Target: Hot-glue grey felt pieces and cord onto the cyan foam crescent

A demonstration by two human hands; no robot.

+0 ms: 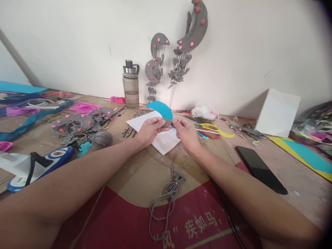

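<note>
A blue paper crescent [161, 110] is pinched in my left hand [151, 130], thumb on top. Grey material, which looks like wound yarn, covers the crescent's lower end by the thumb. Right beside that end, my right hand [187, 134] is closed in a pinch on what appears to be the grey yarn; the exact grip is hidden by the fingers. A loose hank of grey yarn [172, 190] lies on the cardboard below, and a strand runs from it up toward my hands. Under both hands rests a white sheet of paper [164, 143].
Grey crescents with pink dots [71, 124], a yarn ball [102, 139] and a glue gun [49, 162] lie left. Behind stands a water bottle [131, 86]; hanging grey crescents [193, 34] are on the wall. Yellow-handled scissors [207, 126] and a phone [260, 169] lie right.
</note>
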